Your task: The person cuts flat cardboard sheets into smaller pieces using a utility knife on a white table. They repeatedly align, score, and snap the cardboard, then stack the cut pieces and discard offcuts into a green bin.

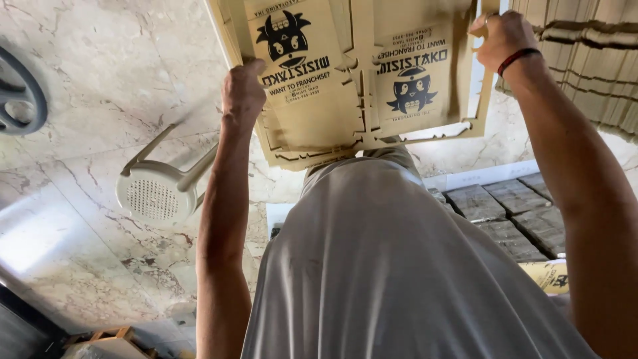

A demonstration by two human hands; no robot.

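Note:
A tan die-cut cardboard sheet (352, 86) with black cartoon prints and cut-out slots is held flat in front of me, above my grey shirt (399, 279). My left hand (242, 90) grips its left edge. My right hand (502, 40), with a red and black band on the wrist, grips the sheet's upper right edge. Both arms are stretched out and the sheet spans between the hands. The sheet's top runs out of view.
A white plastic stool (156, 193) lies on the marble floor (100, 80) at left. A dark round object (20, 93) shows at the left edge. A stack of cardboard sheets (585, 53) stands at upper right. Bundles of flat grey-brown pieces (512, 213) lie at right, beside another printed piece (548, 276).

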